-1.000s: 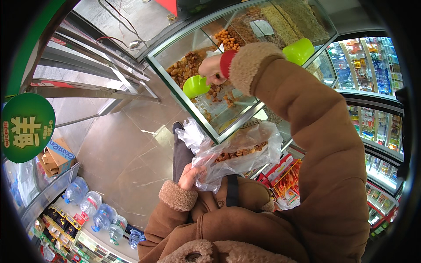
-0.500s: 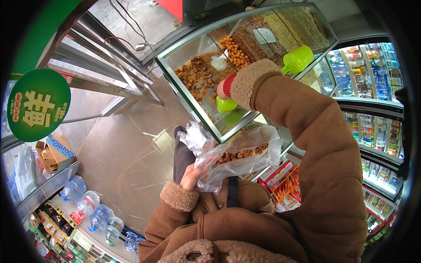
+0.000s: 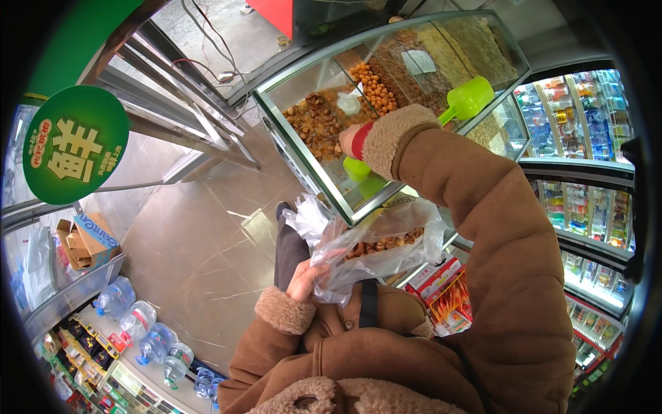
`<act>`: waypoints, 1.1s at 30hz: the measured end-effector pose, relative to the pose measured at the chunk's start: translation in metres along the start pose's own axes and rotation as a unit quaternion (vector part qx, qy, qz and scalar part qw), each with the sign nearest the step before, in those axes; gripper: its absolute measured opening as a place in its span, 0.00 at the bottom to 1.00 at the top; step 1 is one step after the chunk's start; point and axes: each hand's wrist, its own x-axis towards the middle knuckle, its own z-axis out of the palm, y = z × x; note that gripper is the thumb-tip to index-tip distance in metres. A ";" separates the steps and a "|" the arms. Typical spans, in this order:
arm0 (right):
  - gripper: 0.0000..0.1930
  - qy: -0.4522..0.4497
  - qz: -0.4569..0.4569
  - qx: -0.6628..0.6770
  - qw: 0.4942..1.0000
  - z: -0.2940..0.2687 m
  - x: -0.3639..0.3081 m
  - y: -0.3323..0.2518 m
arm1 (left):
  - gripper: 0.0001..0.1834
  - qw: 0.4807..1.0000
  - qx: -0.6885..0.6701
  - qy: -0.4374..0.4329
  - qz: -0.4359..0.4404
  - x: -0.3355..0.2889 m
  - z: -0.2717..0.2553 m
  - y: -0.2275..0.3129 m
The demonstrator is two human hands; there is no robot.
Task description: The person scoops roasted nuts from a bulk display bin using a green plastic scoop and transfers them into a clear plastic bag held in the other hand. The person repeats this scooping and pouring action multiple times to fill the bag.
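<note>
My right hand (image 3: 352, 140) reaches into a glass-sided display case (image 3: 339, 210). Its fingers are curled, partly hidden by the red inner cuff, and appear closed on a green scoop (image 3: 356, 168), whose bowl shows just below them. Brown snack pieces (image 3: 314, 124), which look like fried broad beans, lie beside the hand. Over my lap, my left hand (image 3: 301, 279) grips the near edge of a clear plastic bag (image 3: 331, 272). Similar brown pieces (image 3: 386, 245) fill part of the bag, close under the case's front edge.
A second green scoop (image 3: 470, 98) lies beyond my right sleeve. Orange-brown balls (image 3: 373, 88) and paler snacks fill neighbouring bins. Glass-door fridges (image 3: 579, 114) stand at right. Large water bottles (image 3: 138, 319) line the lower left; a round green sign (image 3: 76, 145) hangs at upper left.
The view has shifted slightly. My right hand stays low in the case near the brown pieces, its fingers a little farther from the scoop's bowl. My left hand keeps hold of the bag.
</note>
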 end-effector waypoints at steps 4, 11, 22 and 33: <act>0.10 0.166 0.037 0.149 0.974 -0.016 -0.005 0.012 | 0.28 1.000 -0.009 0.011 0.008 0.000 0.001 -0.001; 0.13 -0.002 -0.108 -0.010 0.994 -0.018 -0.017 0.015 | 0.27 1.000 0.029 0.008 0.005 0.001 0.003 0.003; 0.13 -0.054 -0.005 0.389 0.920 -0.022 -0.031 0.009 | 0.29 0.998 0.021 0.056 -0.033 0.004 0.016 0.005; 0.16 -0.127 -0.115 0.261 0.950 0.014 -0.013 -0.026 | 0.30 0.998 0.044 0.049 -0.020 0.009 0.013 0.004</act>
